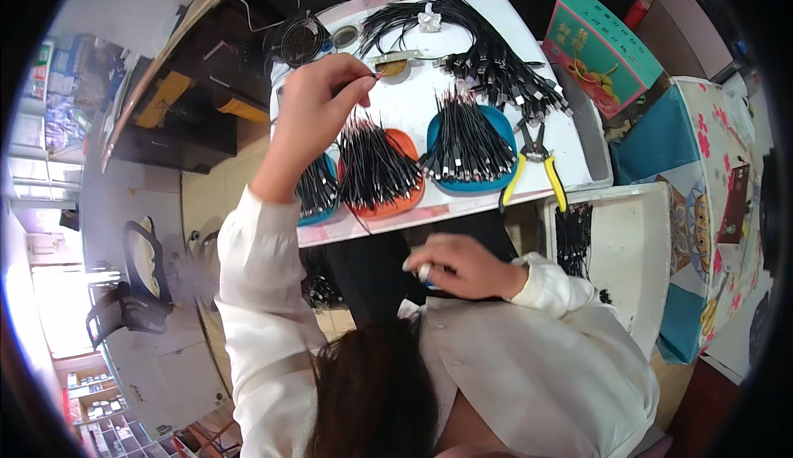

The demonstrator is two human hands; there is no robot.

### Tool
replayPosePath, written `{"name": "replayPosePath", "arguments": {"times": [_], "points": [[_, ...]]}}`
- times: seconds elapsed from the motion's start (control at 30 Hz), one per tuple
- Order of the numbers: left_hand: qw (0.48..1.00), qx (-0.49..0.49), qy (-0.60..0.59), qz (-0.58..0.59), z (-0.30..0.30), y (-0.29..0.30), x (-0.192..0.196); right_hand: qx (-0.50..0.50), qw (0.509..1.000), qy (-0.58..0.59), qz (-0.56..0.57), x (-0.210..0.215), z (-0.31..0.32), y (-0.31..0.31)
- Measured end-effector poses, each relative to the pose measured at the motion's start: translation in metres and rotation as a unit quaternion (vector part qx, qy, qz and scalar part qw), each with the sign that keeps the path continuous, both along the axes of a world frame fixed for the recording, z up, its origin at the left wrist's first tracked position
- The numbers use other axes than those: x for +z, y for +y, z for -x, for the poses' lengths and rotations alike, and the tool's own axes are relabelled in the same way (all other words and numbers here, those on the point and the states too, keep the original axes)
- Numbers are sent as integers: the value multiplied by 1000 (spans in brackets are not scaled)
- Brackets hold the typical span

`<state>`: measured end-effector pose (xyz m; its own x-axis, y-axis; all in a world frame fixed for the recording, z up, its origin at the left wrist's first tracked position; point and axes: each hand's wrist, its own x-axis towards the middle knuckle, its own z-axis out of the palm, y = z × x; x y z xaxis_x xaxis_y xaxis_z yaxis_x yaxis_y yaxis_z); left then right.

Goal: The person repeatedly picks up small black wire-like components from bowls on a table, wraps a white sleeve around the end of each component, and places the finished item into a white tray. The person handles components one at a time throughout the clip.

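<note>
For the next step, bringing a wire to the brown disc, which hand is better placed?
Left hand, likely: it pinches a wire end near the disc; the right hand is above the lap.

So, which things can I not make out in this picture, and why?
In the head view:
Thin wire in the left hand: tip too small, its length mostly behind the hand.
Left blue tray: left side covered by the left sleeve.
Small white piece at the right hand: blurred, so unclear if worn or held.
</note>
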<state>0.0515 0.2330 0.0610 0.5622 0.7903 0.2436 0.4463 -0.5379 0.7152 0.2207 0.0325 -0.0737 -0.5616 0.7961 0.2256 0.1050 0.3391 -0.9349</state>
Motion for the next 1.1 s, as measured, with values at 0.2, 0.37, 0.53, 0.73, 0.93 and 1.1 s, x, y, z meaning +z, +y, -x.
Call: {"name": "replayPosePath", "arguments": {"times": [0.2,0.37,0.53,0.73,0.93,1.1], "points": [[956,-31,268,-119,-23,104,-76,79,987,-30,139,-61,17,-8],[928,-54,334,-155,-32,136,-103,44,995,47,78,-81,14,-7],[915,-73,354,-178,-36,142,-108,56,994,59,70,-89,16,-4],[867,-95,429,-235,-39,143,-109,48,995,71,52,-92,17,-4],[862,-82,434,-247,-38,140,-110,49,995,59,64,-89,16,-5],[919,-32,345,-190,-6,146,-91,28,996,60,56,-88,17,-8]]}}
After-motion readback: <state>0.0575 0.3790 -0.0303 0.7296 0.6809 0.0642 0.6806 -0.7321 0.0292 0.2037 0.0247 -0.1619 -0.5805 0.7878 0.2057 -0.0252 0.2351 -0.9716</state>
